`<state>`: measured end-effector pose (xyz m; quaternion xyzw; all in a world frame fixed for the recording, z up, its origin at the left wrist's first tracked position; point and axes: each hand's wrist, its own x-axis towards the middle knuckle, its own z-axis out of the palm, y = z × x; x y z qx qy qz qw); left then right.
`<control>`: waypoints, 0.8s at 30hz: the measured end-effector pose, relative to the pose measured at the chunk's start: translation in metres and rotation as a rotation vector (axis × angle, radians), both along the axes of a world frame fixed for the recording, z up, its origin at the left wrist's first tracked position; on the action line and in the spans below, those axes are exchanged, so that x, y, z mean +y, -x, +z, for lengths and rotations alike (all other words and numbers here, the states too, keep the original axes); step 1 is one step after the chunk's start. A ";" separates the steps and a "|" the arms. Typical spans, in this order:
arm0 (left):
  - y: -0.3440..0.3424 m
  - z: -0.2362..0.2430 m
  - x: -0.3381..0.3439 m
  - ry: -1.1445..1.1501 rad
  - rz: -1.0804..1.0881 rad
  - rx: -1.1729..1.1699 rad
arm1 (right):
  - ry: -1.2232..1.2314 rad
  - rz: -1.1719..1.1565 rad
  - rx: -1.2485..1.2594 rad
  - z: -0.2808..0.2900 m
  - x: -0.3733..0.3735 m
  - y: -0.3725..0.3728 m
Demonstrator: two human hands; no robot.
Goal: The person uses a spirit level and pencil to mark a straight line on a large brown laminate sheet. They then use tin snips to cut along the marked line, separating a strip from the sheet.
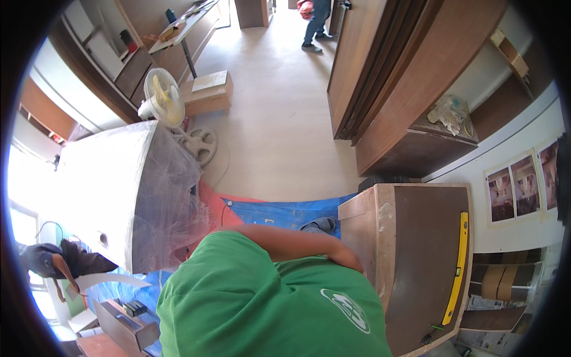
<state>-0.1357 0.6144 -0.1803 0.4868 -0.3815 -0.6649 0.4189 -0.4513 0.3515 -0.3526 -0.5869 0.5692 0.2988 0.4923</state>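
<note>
From where I stand, the relation that counts is between the bare arm (297, 241) and the wooden cabinet (385, 238) on the right. The arm, which looks like the left one, comes out of the sleeve of a green T-shirt (238, 297) and runs across the body to the cabinet's near side. The hand at its end is out of my sight, and so is the right hand, so I can't tell how far either grip is open or whether it has hold of anything.

Further right, past where the arm ends, a yellow spirit level (456, 271) lies on the cabinet's brown panel, close to the far edge. Its long axis runs roughly along that edge, crosswise to the arm. Near its lower end is a small green thing (437, 326), too small to make out.

The cabinet has pale, scuffed wood along its near edge. A blue tarp (279, 211) covers the floor beside it, a grey shoe (324, 225) on it. To the left stand a plastic-wrapped white unit (95, 190) and a fan (159, 98); a co-worker (50, 259) bends beyond the unit, and someone in jeans (318, 21) stands at the far end.
</note>
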 end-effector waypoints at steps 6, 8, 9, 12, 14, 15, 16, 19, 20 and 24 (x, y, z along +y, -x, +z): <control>-0.006 0.035 0.008 0.066 0.029 -0.205 | 0.009 0.044 0.027 0.008 -0.010 0.001; -0.003 0.026 0.002 0.053 0.002 -0.349 | 0.009 0.038 0.034 0.010 -0.012 0.004; -0.002 0.019 -0.002 0.084 0.005 -0.398 | 0.012 0.026 0.037 0.012 -0.012 0.008; 0.002 0.002 -0.009 0.553 -0.018 -0.539 | 0.013 0.006 0.041 0.013 -0.014 0.013; -0.004 0.008 -0.015 0.602 -0.037 -0.439 | 0.013 -0.030 0.036 0.013 -0.013 0.016; -0.004 0.017 -0.015 0.417 -0.028 -0.292 | 0.014 -0.053 0.035 0.014 -0.012 0.020; -0.004 0.032 -0.016 0.211 -0.043 -0.152 | 0.013 -0.072 0.033 0.013 -0.011 0.023; -0.024 0.098 -0.021 0.240 -0.238 -0.348 | 0.009 -0.127 0.037 0.012 -0.009 0.035; -0.030 0.123 -0.021 0.237 -0.255 -0.261 | 0.006 -0.142 0.036 0.010 -0.009 0.041; -0.046 0.221 -0.021 0.542 -0.266 0.187 | -0.012 -0.243 0.036 0.001 0.002 0.087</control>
